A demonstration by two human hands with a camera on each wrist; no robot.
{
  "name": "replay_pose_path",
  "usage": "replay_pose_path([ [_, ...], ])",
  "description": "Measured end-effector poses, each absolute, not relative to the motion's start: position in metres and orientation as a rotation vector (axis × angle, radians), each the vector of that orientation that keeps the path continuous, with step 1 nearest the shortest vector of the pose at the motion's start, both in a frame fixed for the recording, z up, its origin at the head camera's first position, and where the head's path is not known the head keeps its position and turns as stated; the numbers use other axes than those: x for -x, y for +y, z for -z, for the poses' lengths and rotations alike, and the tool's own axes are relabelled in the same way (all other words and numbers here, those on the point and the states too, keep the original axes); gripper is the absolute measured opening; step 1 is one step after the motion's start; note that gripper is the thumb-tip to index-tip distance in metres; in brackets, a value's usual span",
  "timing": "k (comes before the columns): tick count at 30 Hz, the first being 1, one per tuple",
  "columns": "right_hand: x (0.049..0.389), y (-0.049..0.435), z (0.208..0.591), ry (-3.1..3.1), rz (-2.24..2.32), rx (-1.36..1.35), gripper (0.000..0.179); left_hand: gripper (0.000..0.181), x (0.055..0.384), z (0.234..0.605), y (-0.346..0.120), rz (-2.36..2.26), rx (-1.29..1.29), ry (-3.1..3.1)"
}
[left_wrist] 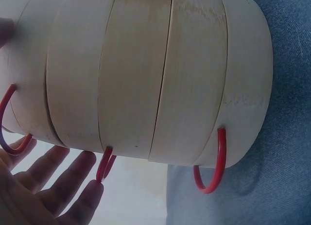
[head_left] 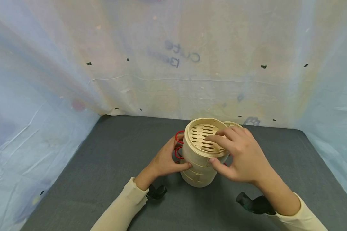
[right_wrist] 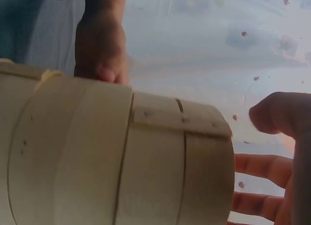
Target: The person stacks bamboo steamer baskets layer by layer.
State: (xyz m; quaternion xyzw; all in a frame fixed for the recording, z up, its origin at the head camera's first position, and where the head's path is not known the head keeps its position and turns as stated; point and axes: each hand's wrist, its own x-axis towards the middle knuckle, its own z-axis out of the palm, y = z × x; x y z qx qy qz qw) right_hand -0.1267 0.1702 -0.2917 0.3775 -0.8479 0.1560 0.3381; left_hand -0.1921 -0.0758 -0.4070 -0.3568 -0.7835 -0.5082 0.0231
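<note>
A stack of bamboo steamer baskets (head_left: 198, 176) stands upright, its slatted top (head_left: 203, 138) facing up. Red ring handles (left_wrist: 222, 154) stick out of its side. My left hand (head_left: 167, 158) holds the stack's left side near the top, thumb in front and fingers spread behind by the rings. Over the top's right side hovers my right hand (head_left: 244, 154), fingers reaching across the slats. In the right wrist view its thumb (right_wrist: 274, 113) is apart from the basket wall. Behind the right hand, part of another light bamboo rim (head_left: 232, 124) shows; the rest is hidden.
The stack stands on a dark grey table (head_left: 127, 141). Pale patterned sheets (head_left: 173, 89) hang behind it and at both sides. A black strap-on device (head_left: 255, 203) sits at the right wrist, another (head_left: 159, 192) at the left.
</note>
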Motion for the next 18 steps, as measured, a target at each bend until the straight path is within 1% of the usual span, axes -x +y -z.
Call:
replay_pose_path([
  [3, 0.129, 0.175, 0.289, -2.196, -0.427, -0.97, 0.044, 0.083, 0.192, 0.407, -0.076, 1.571, 1.101, -2.424],
  [13, 0.146, 0.196, 0.284, -2.194, -0.532, -0.893, 0.042, 0.082, 0.192, 0.402, -0.076, 1.572, 1.086, -2.401],
  [18, 0.154, 0.211, 0.285, -2.243, -0.558, -0.841, 0.042, 0.079, 0.192, 0.399, -0.075, 1.582, 1.042, -2.383],
])
